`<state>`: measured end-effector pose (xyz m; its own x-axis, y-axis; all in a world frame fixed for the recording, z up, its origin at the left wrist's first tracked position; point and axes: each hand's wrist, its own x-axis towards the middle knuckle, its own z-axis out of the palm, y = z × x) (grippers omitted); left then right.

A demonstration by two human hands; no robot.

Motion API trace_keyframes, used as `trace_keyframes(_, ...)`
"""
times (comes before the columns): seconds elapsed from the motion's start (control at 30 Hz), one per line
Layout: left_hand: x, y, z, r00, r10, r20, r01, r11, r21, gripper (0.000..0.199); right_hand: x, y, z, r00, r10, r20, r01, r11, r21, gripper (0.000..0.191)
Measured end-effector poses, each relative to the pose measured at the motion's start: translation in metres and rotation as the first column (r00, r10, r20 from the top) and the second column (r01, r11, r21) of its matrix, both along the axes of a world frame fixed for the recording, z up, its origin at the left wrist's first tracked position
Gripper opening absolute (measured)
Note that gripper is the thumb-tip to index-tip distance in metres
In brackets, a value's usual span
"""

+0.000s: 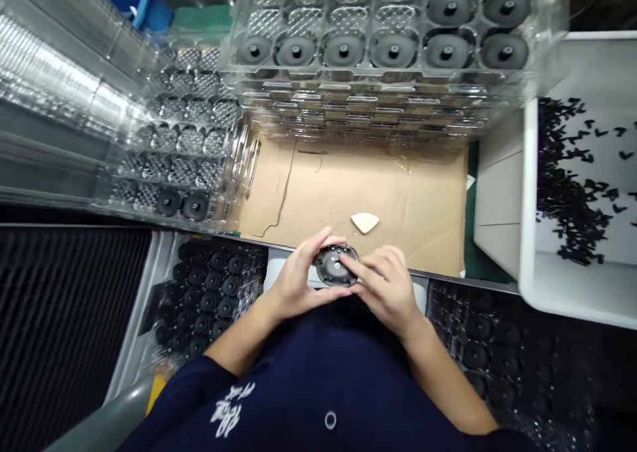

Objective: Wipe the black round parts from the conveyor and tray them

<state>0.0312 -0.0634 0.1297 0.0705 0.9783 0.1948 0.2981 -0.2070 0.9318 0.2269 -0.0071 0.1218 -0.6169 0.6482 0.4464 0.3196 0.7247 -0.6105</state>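
Observation:
A round black plastic part (pixel 334 274) with small studs around its face is held at the near edge of the cardboard. My left hand (pixel 301 273) is closed round its left side, thumb below and fingers above. With a fingertip of my right hand (pixel 388 283) I touch the studded face near its centre, while the right thumb meets the lower right rim. Whether that hand also pinches a small piece cannot be made out. A cream, wedge-shaped piece (pixel 365 222) lies on the cardboard (pixel 343 186) just beyond my hands.
Stacked clear trays (pixel 348 83) at the back hold round black parts. More clear trays (pixel 174 140) stand left, two black parts in the front row. At right, a white bin (pixel 528 206) contains many small black pieces (pixel 572 200). Lower trays with black parts (pixel 209 286) flank my body.

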Motion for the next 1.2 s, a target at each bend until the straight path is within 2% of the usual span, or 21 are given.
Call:
trace_keyframes(0.07,0.007,0.006,0.009,0.994,-0.024,0.11,0.045,0.981,-0.188,0.066,0.004,0.006,0.008,0.999,-0.015,-0.044,0.015,1.0,-0.02,0.027)
trace_keyframes(0.13,0.014,0.01,0.015,0.969,0.057,0.242,0.042,0.921,-0.388,0.037,0.007,0.008,0.014,0.989,-0.087,-0.12,0.071,0.989,-0.127,0.032)
trace_keyframes(0.17,0.018,0.013,0.016,0.955,0.118,0.272,0.02,0.89,-0.455,0.038,0.008,0.008,0.014,0.981,-0.122,-0.152,0.093,0.978,-0.189,0.039)
trace_keyframes(0.23,0.021,0.018,0.017,0.944,0.207,0.256,-0.053,0.863,-0.502,0.042,0.011,0.008,0.008,0.969,-0.165,-0.182,0.112,0.956,-0.271,0.048)
trace_keyframes(0.3,0.02,0.027,0.018,0.947,0.255,0.195,-0.136,0.87,-0.474,0.037,0.018,0.012,-0.007,0.965,-0.223,-0.139,0.173,0.938,-0.302,0.048)
trace_keyframes(0.37,0.014,0.04,0.024,0.949,0.284,0.136,-0.205,0.884,-0.42,0.029,0.029,0.021,-0.03,0.939,-0.338,-0.064,0.304,0.901,-0.311,0.044)
trace_keyframes(0.47,0.001,0.072,0.044,0.957,0.28,-0.078,-0.29,0.93,-0.225,0.016,0.044,0.04,-0.068,0.889,-0.458,0.012,0.442,0.852,-0.279,0.039)
trace_keyframes(0.57,-0.009,0.124,0.067,0.876,0.304,-0.374,-0.291,0.952,0.092,0.012,0.051,0.049,-0.097,0.892,-0.45,0.028,0.445,0.868,-0.218,0.039)
trace_keyframes(0.63,-0.014,0.17,0.079,0.828,0.353,-0.436,-0.278,0.933,0.227,0.015,0.052,0.049,-0.108,0.897,-0.442,0.022,0.438,0.881,-0.179,0.04)
trace_keyframes(0.67,-0.017,0.195,0.083,0.818,0.395,-0.419,-0.308,0.915,0.261,0.018,0.052,0.047,-0.111,0.896,-0.443,0.013,0.439,0.883,-0.165,0.04)
trace_keyframes(0.77,-0.024,0.273,0.088,0.808,0.473,-0.353,-0.433,0.881,0.189,0.031,0.053,0.042,-0.115,0.88,-0.474,-0.035,0.464,0.873,-0.154,0.037)
trace_keyframes(0.83,-0.026,0.317,0.087,0.76,0.507,-0.407,-0.469,0.861,0.196,0.031,0.054,0.041,-0.116,0.864,-0.498,-0.075,0.482,0.861,-0.164,0.036)
trace_keyframes(0.9,-0.024,0.35,0.084,0.711,0.506,-0.489,-0.473,0.858,0.2,0.027,0.056,0.041,-0.117,0.85,-0.514,-0.111,0.492,0.852,-0.177,0.035)
trace_keyframes(0.97,-0.019,0.37,0.078,0.687,0.483,-0.542,-0.461,0.867,0.188,0.022,0.057,0.042,-0.118,0.839,-0.525,-0.14,0.498,0.846,-0.188,0.034)
trace_keyframes(1.03,-0.013,0.381,0.071,0.682,0.454,-0.574,-0.449,0.879,0.162,0.017,0.058,0.042,-0.118,0.829,-0.536,-0.16,0.505,0.84,-0.198,0.034)
trace_keyframes(1.2,-0.006,0.385,0.056,0.705,0.411,-0.578,-0.405,0.902,0.148,0.019,0.059,0.043,-0.117,0.814,-0.55,-0.188,0.512,0.831,-0.216,0.034)
